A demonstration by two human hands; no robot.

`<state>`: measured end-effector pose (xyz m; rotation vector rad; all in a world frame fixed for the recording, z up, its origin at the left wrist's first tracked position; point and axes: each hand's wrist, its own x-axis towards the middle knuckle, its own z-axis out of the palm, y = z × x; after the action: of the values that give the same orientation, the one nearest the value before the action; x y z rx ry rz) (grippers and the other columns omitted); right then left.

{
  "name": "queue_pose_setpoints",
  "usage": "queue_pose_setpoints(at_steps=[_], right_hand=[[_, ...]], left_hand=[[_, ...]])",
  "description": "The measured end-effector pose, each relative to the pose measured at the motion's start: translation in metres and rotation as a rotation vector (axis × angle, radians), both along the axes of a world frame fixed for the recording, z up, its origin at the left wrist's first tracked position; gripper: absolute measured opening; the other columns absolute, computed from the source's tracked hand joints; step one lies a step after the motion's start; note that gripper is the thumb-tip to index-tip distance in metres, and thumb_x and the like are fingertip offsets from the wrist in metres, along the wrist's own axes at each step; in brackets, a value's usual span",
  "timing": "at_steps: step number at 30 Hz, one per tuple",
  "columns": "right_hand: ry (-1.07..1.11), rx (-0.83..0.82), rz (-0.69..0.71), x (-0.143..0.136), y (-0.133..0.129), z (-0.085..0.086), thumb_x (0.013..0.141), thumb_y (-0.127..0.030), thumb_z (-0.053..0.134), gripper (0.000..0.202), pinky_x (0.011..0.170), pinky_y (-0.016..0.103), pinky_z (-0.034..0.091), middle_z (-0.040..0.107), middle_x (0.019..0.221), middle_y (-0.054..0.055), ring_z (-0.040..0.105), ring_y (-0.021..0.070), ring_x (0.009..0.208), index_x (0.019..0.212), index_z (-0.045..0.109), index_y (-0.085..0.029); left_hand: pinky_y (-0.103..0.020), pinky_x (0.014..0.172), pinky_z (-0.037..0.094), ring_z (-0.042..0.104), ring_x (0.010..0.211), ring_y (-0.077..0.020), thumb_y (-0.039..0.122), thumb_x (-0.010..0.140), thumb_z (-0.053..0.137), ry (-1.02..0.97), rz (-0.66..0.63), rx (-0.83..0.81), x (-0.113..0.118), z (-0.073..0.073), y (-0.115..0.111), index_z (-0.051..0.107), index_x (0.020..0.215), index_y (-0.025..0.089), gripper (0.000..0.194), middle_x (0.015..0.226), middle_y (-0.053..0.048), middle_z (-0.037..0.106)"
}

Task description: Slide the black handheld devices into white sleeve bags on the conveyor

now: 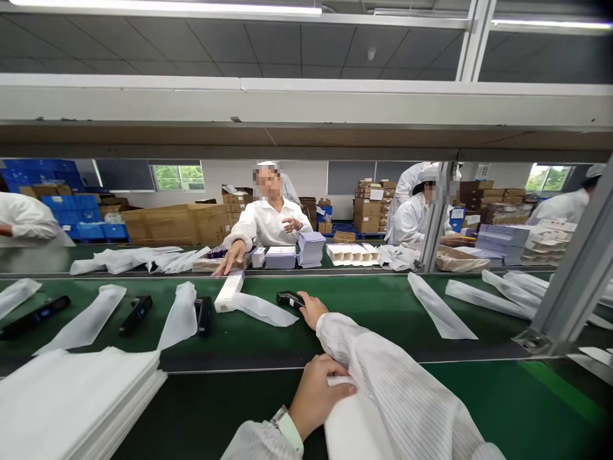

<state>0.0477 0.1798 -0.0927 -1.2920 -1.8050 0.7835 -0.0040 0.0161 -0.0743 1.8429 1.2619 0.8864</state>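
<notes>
On the green conveyor belt (373, 291), my right hand (313, 310) reaches forward and closes round the near end of a small black device (290, 299). Nearer to me, my left hand (318, 393) grips the upper edge of a white sheet or stack (357, 421), with the thumb on top. My right sleeve passes over part of that white stack. Left of the black device, a white translucent sleeve (265, 311) lies beside a long white box (230, 291). A co-worker's hand touches the far end of that box.
More black devices (135, 315) and white sleeves (89, 319) lie along the belt at left. A tall stack of white sheets (71, 402) stands at near left. A metal post (569, 281) rises at right. Co-workers sit across the belt behind purple stacks (311, 249).
</notes>
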Motion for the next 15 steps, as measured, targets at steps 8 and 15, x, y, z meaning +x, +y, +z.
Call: queue_pose_setpoints(at_steps=[8, 15], right_hand=[[0.606, -0.104, -0.156, 0.069, -0.012, 0.004, 0.067, -0.031, 0.055, 0.077, 0.071, 0.033, 0.046, 0.054, 0.081, 0.003, 0.057, 0.0169, 0.08, 0.128, 0.011, -0.018], [0.89, -0.262, -0.043, 0.131, -0.063, 0.026, 0.056, -0.016, 0.066, 0.091, 0.065, 0.035, 0.048, 0.053, 0.081, -0.005, 0.06, 0.0143, 0.071, 0.118, 0.003, -0.041]], left_hand=[[-0.022, 0.055, 0.036, 0.05, 0.06, -0.0133, 0.026, 0.063, 0.061, 0.131, 0.029, 0.098, -0.006, -0.001, 0.003, 0.055, 0.062, 0.015, 0.012, 0.06, 0.003, 0.054], [-0.031, 0.075, 0.035, 0.044, 0.084, -0.0182, 0.027, 0.076, 0.051, 0.288, -0.046, 0.462, -0.005, 0.008, -0.006, 0.061, 0.066, 0.019, 0.016, 0.083, -0.002, 0.052]])
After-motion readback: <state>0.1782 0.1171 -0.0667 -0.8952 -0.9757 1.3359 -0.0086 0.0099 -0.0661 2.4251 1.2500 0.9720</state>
